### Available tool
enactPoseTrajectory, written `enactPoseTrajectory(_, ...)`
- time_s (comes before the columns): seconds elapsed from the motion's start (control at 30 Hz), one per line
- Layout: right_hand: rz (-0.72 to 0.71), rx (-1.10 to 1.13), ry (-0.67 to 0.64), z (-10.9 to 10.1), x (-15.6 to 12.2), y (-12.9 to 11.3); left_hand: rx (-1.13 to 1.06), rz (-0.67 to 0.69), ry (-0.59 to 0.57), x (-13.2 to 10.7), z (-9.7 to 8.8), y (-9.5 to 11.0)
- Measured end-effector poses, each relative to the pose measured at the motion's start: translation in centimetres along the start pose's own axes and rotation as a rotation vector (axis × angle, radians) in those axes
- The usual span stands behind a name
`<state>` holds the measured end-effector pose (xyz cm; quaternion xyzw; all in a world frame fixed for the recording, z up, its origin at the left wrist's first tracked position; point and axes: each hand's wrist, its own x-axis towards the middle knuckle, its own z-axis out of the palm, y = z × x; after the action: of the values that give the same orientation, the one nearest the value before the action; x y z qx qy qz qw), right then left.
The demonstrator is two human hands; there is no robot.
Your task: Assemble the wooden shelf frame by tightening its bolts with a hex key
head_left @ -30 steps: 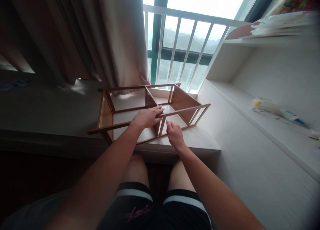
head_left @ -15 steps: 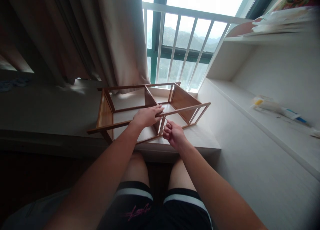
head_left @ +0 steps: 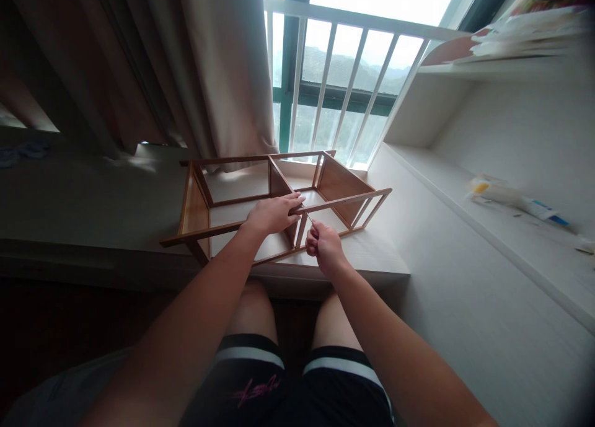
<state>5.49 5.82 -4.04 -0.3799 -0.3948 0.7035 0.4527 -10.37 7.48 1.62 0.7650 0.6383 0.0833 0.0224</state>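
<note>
A brown wooden shelf rack [head_left: 346,188] lies on its side, with open frames and panels across it. My left hand [head_left: 272,215] rests over its near upper rail, fingers stretched along the far side and thumb on the near side, steadying the rack by the middle panel. Just right of it, my right hand [head_left: 325,247] is closed round a thin rod [head_left: 310,220] that looks like a hex key. The rod's tip meets the rail near the middle joint; my fingers hide its other end.
The rack lies on a pale window ledge [head_left: 385,263]. Behind stand a white railing [head_left: 346,92] and a curtain [head_left: 227,74]. At right, a white shelf unit [head_left: 506,241] holds a plastic packet [head_left: 497,191] and papers [head_left: 525,39]. My knees are below the ledge edge.
My right hand has shifted slightly to the right and turned a little, with the thin rod still at the rail. My left hand and the rack stay in place.
</note>
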Motion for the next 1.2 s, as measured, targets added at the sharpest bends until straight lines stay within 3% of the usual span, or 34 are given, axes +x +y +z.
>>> enactPoseTrajectory(0.3,-0.148,-0.26,0.054,-0.5,0.8,0.8,0.002,0.033,0.033,0.1,0.3,-0.3)
enactPoseTrajectory(0.4,-0.285,-0.587,0.109,-0.8,0.7,0.7,0.005,0.027,0.027,0.1,0.3,-0.3)
enactPoseTrajectory(0.57,-0.447,-1.38,0.289,-0.9,-0.3,-0.2,-0.007,0.03,0.01,0.1,0.0,-0.2)
enactPoseTrajectory(0.7,-0.432,-1.613,0.313,-0.9,-0.7,-0.4,-0.019,0.036,0.01,0.2,-0.1,-0.1)
enactPoseTrajectory(0.77,-0.427,-1.561,0.308,-0.9,-0.6,-0.4,-0.022,0.036,0.009,0.2,-0.1,-0.2)
enactPoseTrajectory(0.83,-0.411,-1.362,0.279,-0.9,-0.4,-0.5,-0.024,0.036,0.014,0.2,0.0,-0.3)
enactPoseTrajectory(1.03,0.069,-0.175,-0.111,-0.3,-0.1,-1.1,-0.02,0.053,0.04,0.1,0.2,-0.3)
enactPoseTrajectory(1.13,0.13,0.162,-0.19,0.0,-0.4,-1.1,-0.019,0.054,0.046,0.1,0.3,-0.4)
enactPoseTrajectory(1.2,0.134,0.245,-0.162,0.2,-0.6,-0.8,-0.019,0.055,0.049,0.1,0.3,-0.4)
